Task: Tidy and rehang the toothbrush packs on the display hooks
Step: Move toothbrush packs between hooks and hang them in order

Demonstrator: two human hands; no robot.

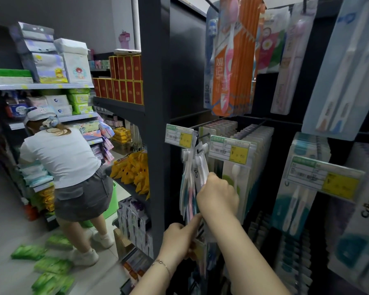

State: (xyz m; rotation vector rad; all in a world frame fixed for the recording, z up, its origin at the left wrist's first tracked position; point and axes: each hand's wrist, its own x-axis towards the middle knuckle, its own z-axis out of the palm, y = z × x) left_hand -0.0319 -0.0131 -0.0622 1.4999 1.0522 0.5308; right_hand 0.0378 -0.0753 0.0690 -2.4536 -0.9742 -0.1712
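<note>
A bunch of clear toothbrush packs (191, 179) hangs from a black display hook (202, 136) behind a green and yellow price tag (179, 136). My right hand (217, 196) grips the middle of these packs from the right. My left hand (179, 239) holds their lower ends, its index finger stretched up along them. To the right, a full row of packs (241, 167) hangs on the neighbouring hook under another price tag (229, 150). Orange packs (234, 60) hang on the row above.
More toothbrush packs (296, 201) fill hooks to the right and below. A dark shelf upright (153, 124) stands just left of the hooks. A person in a white top (60, 158) bends at shelves in the aisle, with green packets (49, 265) scattered on the floor.
</note>
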